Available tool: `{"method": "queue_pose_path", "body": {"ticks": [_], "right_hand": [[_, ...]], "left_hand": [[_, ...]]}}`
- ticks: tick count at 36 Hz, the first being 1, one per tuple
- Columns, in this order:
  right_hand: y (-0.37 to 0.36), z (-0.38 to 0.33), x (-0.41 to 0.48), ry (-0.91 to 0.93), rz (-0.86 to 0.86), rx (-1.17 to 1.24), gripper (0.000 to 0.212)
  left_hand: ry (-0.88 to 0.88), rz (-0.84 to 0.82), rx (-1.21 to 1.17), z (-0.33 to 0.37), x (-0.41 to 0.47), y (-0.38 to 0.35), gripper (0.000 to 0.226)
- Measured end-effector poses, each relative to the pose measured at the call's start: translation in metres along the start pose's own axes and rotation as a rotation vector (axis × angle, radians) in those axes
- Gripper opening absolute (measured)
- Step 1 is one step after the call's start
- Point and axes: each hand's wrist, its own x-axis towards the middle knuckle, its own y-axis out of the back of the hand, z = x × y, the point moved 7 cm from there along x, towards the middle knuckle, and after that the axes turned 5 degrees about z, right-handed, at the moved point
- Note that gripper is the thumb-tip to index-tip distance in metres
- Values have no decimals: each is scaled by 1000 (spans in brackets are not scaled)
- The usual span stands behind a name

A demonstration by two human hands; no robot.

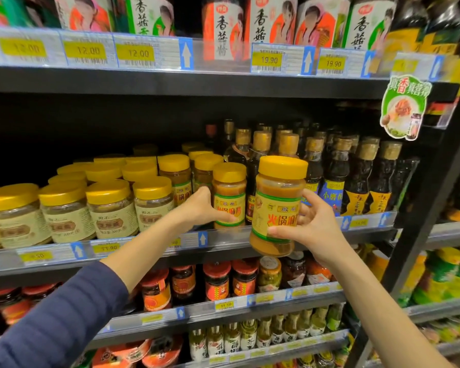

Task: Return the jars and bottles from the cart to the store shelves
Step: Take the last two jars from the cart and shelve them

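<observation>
Your right hand [312, 224] grips a yellow-lidded sauce jar [278, 205] upright, off the shelf [144, 251]. Left of it, your left hand [199, 208] clasps a matching shelved jar [229, 195].

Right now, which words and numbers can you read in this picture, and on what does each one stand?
"12.00": yellow price tag on the top shelf rail.
"19.90": price tag further right on that rail.
"火锅麻": label of the jar that the right hand holds.
"香菇": labels of the top-shelf jars.
"真香": green hanging sign.
Lower price tags, barcodes and small print: too blurred.
</observation>
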Motion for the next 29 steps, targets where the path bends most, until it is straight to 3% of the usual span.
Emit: {"method": "queue_pose_path", "body": {"ticks": [4,9,13,17,20,22,26,29], "right_hand": [[-15,-4,5,10,-20,22,72],[-42,-7,15,24,-57,32,69],[-66,-8,20,30,-92,16,81],[-85,-10,21,42,-117,18,73],[-94,-10,22,43,-134,11,69],[-98,-10,22,39,-133,1,65],[-102,-10,24,44,-119,-8,64],[-105,-11,24,50,-126,-10,65]], "left_hand": [[-121,30,161,31,-19,43,78],[-336,-60,16,88,-56,80,84],[-341,-144,161,107,-57,89,101],[-322,-176,453,110,-48,97,108],[-302,-144,543,113,-45,105,111],[-302,-143,571,112,-44,107,107],[-320,-183,559,109,-40,107,76],[-328,-167,521,108,-38,110,76]]}}
